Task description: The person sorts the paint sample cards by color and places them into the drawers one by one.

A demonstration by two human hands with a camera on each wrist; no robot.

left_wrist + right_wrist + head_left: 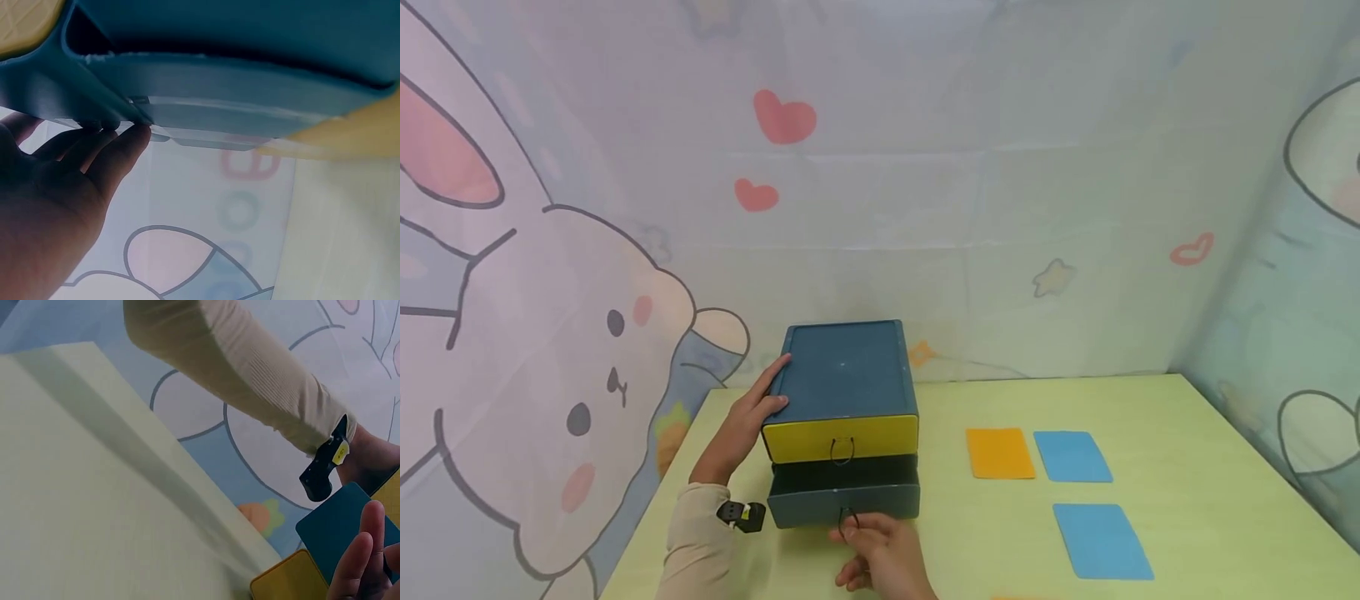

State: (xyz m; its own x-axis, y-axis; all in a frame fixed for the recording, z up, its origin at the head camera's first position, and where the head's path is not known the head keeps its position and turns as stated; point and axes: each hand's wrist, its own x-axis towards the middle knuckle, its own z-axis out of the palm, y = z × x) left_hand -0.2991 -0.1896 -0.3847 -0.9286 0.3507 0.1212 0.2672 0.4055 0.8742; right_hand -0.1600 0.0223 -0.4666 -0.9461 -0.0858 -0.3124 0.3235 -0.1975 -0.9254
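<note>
A dark teal cabinet [848,371] with two drawers stands on the table. Its yellow upper drawer [805,442] is pushed in, a thin dark loop hanging on its front. Below it, the teal lower drawer [805,507] is pulled partway out, and its visible inside looks dark. My left hand [743,425] rests against the cabinet's left side, fingers extended along the top edge; the left wrist view shows this hand [69,187] against the teal wall. At the lower drawer's front, my right hand [883,550] pinches the loop pull [847,515] between thumb and index finger.
To the right of the cabinet lie an orange square card [1000,453] and two blue cards, one farther back [1072,457] and one nearer [1102,542]. A printed cloth backdrop [880,275] hangs behind the pale yellow-green table [1210,467] and along both sides.
</note>
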